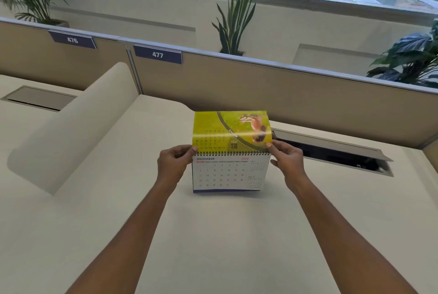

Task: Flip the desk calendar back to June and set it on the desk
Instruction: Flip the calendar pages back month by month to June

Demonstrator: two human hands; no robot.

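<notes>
The spiral-bound desk calendar is held just above the cream desk, at the middle of the view. Its white front page reads DECEMBER 2026. A yellow-green page marked DEC, printed upside down with an animal picture, stands raised above the spiral. My left hand pinches the calendar's upper left corner by the spiral. At the upper right corner, my right hand grips the yellow-green page between thumb and fingers.
A beige partition with plates 476 and 477 runs behind the desk. An open cable tray lies right of the calendar. A curved cream divider stands at the left. Potted plants are behind the partition.
</notes>
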